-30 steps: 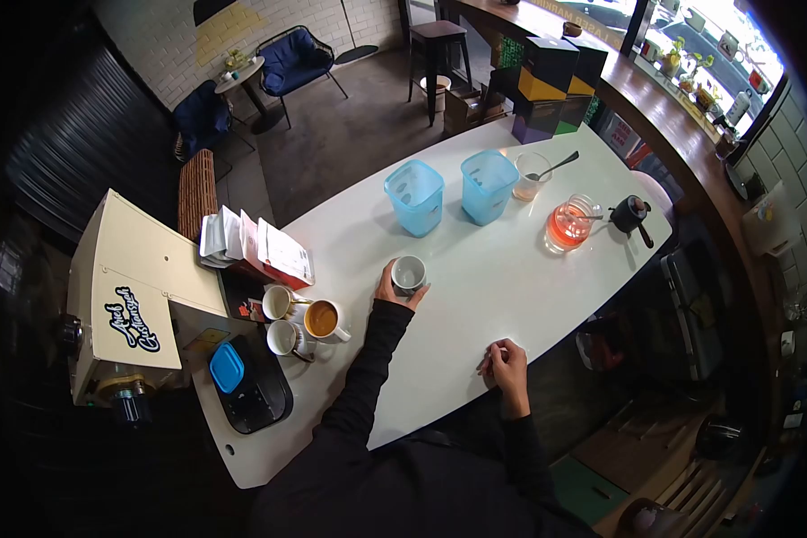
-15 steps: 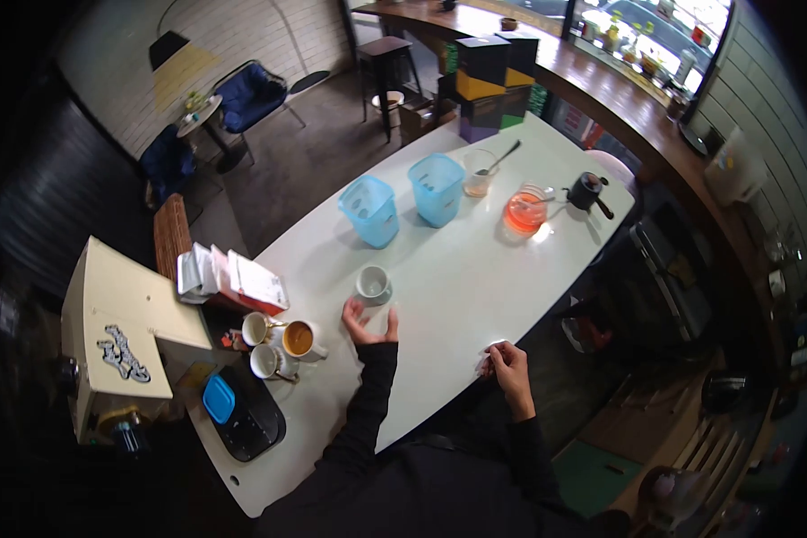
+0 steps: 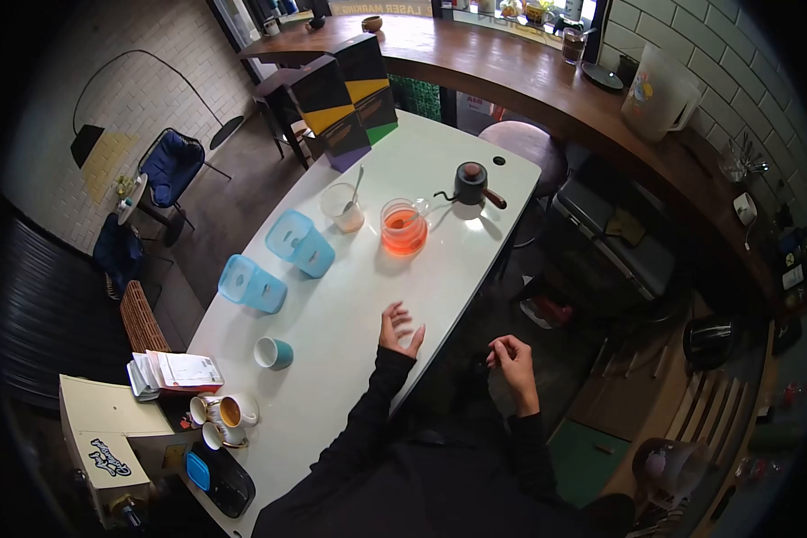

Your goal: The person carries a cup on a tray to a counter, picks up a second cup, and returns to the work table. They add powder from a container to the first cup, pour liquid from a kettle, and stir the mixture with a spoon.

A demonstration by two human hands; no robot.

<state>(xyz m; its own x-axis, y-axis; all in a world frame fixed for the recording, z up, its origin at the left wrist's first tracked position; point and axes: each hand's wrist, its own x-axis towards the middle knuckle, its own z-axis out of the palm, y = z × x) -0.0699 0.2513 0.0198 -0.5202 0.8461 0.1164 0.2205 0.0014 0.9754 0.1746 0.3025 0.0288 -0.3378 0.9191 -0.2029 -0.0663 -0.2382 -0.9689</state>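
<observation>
My left hand [image 3: 402, 330] is over the white table [image 3: 332, 403], fingers apart and holding nothing. To its left a small teal cup [image 3: 273, 353] stands on the table. Beyond are two light-blue plastic containers [image 3: 253, 284] [image 3: 300, 244], a clear cup [image 3: 342, 207] with a spoon in it and a glass pot [image 3: 404, 228] of red liquid. A dark kettle [image 3: 472, 184] with a wooden handle is near the far end. My right hand [image 3: 512, 363] is past the table's near edge, fingers curled together; whatever they may hold is hidden.
At the left are white mugs [image 3: 238, 411], one with brown liquid, papers [image 3: 185, 369] in a holder, a cream machine [image 3: 108, 430] and a black scale [image 3: 229, 482]. Dark boxes [image 3: 332, 117] stand at the far end, beside a curved wooden counter [image 3: 511, 67].
The view has swung to the right. My left hand has moved away from the small cup, toward the table's near edge. My right hand stays closed, off the edge.
</observation>
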